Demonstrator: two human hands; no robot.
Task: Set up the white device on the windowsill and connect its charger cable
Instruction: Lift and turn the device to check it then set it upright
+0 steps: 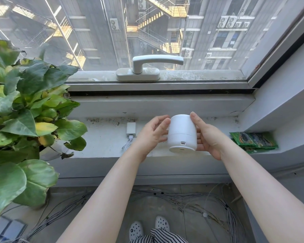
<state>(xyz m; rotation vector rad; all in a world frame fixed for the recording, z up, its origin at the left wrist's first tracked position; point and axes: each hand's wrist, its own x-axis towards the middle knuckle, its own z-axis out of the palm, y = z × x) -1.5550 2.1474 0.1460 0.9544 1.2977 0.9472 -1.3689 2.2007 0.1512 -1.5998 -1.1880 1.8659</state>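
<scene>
I hold the white device, a round cup-shaped body, between both hands above the windowsill. It is tilted so its base and a small charging port face me. My left hand grips its left side and my right hand its right side. A white charger block lies on the sill to the left of my hands. Its white cable runs from the block toward the sill's front edge; the free end is hidden behind my left wrist.
A large leafy potted plant fills the left side of the sill. Green packets lie in the right corner. The window handle is behind the sill. Bundles of white wires cover the floor below.
</scene>
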